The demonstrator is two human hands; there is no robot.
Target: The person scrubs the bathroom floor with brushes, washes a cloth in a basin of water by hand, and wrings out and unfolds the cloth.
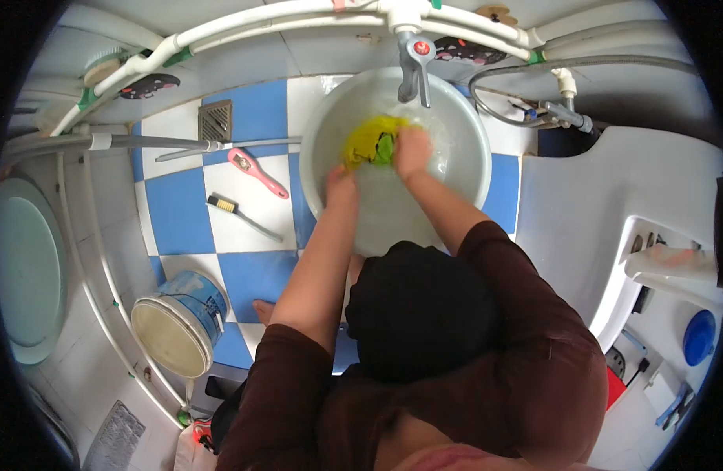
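Note:
A large pale grey basin (473, 177) stands on the tiled floor with water in it. Inside it lies a wet, crumpled yellow cloth (365, 135) with a bright green patch and dark markings. My right hand (413, 151) is closed on the cloth's right side, beside the green patch. At its lower left edge, my left hand (342, 186) pinches the yellow fabric near the basin's left wall. The fingertips of both hands are partly hidden. Above the basin's far rim hangs a grey tap (412, 71) with a red-marked lever.
Left of the basin lie a pink-handled brush (257, 173) and a grey-handled scrub brush (244, 217). A floor drain (215, 121) is farther back. A blue-and-white bucket (173, 334) lies tilted at lower left. White pipes (251, 17) run along the wall; a shower hose (487, 110) curves at right.

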